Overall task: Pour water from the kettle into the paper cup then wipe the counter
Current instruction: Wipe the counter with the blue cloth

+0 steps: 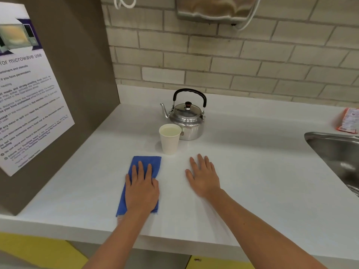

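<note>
I see my left hand (pixel 141 188) lying flat, palm down, on the blue cloth (pixel 150 162), fingers stretched out and slightly apart, gripping nothing — the cloth is just pinned under the palm against the white worktop (pixel 252 162). The cloth is folded into a long strip running from the near edge of the worktop out past my fingertips. My right hand (pixel 204 177) rests beside it, also flat and open on the bare worktop, fingers spread, touching nothing else.

Just beyond the fingertips of both hands, roughly between them, stands the paper cup (pixel 170 139), upright and filled nearly to the rim with water. It sits near the far corner of the cloth but apart from it. Directly behind the cup, just beside it, is the metal kettle (pixel 187 118), upright, lid on, black handle raised, spout pointing away to the left of my hands.

Off to the right of my right hand, well apart, the rim of a steel sink (pixel 330 135) is set into the worktop, with an orange packet (pixel 348 119) beyond it. On the panel left of my left hand hangs a microwave-use notice (pixel 29 90)
</note>
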{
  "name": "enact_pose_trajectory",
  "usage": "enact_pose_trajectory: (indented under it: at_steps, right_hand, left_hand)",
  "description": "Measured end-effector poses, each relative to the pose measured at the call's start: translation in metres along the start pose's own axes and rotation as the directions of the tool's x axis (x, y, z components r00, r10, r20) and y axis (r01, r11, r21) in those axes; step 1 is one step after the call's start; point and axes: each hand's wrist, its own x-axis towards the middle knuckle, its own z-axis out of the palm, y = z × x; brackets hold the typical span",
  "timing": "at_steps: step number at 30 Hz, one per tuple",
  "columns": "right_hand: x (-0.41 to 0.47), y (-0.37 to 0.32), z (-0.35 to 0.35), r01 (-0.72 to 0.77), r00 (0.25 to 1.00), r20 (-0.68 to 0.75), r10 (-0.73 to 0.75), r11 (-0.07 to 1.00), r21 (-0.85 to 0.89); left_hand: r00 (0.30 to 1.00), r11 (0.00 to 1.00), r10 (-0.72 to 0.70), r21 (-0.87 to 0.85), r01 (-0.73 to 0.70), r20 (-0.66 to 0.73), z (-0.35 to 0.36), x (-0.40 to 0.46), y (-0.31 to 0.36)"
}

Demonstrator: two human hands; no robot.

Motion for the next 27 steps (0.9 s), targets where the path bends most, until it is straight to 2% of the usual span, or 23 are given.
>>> enact_pose_trajectory:
  at_steps: [3, 9, 12, 13, 15, 17, 18, 19, 21, 24, 27]
  right_hand:
    - [0.000, 0.000, -0.001, 0.000, 1.000, 0.006, 0.000, 1.000, -0.009]
    - [0.004, 0.011, -0.015, 0.026, 0.997, 0.077, -0.031, 0.998, 0.063]
    - [0.003, 0.028, -0.029, 0.001, 0.998, 0.064, -0.009, 0.993, 0.114]
    - [0.002, 0.032, -0.033, -0.026, 0.999, 0.051, 0.018, 0.988, 0.152]
    - [0.001, 0.030, -0.040, -0.044, 0.999, 0.000, 0.045, 0.979, 0.198]
    - [-0.001, 0.009, -0.041, -0.035, 0.997, -0.065, 0.048, 0.981, 0.189]
    - [-0.004, -0.006, -0.038, -0.024, 0.995, -0.087, 0.040, 0.985, 0.173]
    - [-0.008, -0.024, -0.032, -0.009, 0.995, -0.093, 0.024, 0.988, 0.157]
    - [-0.023, -0.058, -0.013, 0.004, 0.998, -0.056, 0.005, 0.988, 0.154]
    - [-0.037, -0.082, 0.012, -0.048, 0.998, 0.051, 0.043, 0.994, 0.095]
    - [-0.033, -0.067, 0.017, -0.027, 0.999, 0.026, 0.026, 0.999, 0.024]
  left_hand:
    - [1.000, 1.000, -0.021, -0.004, 0.021, 0.013, 0.001, -0.003, 0.019]
    - [0.998, 0.998, 0.033, -0.048, -0.030, 0.061, 0.015, -0.021, 0.087]
    - [0.992, 0.995, 0.062, -0.082, -0.053, 0.111, 0.018, -0.027, 0.108]
    - [0.986, 0.987, 0.094, -0.141, -0.074, 0.139, 0.017, -0.028, 0.112]
    - [0.975, 0.906, 0.142, -0.420, -0.058, 0.170, 0.006, -0.023, 0.110]
    - [0.992, 0.699, 0.087, -0.715, 0.008, 0.096, -0.014, -0.009, 0.091]
    - [1.000, 0.634, 0.008, -0.773, 0.015, 0.026, -0.022, 0.000, 0.075]
    - [0.996, 0.637, -0.079, -0.770, 0.026, -0.032, -0.028, 0.009, 0.057]
    - [0.986, 0.743, -0.157, -0.665, 0.080, -0.058, -0.029, 0.023, 0.020]
    - [0.996, 0.908, -0.076, -0.408, 0.091, 0.052, -0.016, 0.033, -0.006]
    - [0.996, 0.981, -0.019, -0.193, 0.036, 0.090, -0.008, 0.042, -0.008]
